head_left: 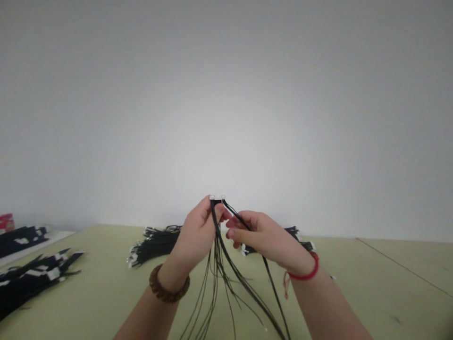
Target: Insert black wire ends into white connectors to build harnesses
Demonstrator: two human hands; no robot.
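Observation:
My left hand (201,225) is closed near the top of a wire harness, its thumb and fingers gripping just below a white connector (217,197). Thin black wires (216,257) hang from there toward the table. A thicker black cable (231,257) runs down to the lower right. On the other side, my right hand (260,233) pinches a black cable (271,276) that leads up to the connector's right end. Part of the harness behind my left fingers is hidden.
Bundles of black cables with white ends lie on the pale green table (371,293): one bundle (157,243) behind my left hand, another (306,245) behind my right wrist. More cables (38,278) are at the left. A grey-white wall (226,104) rises behind.

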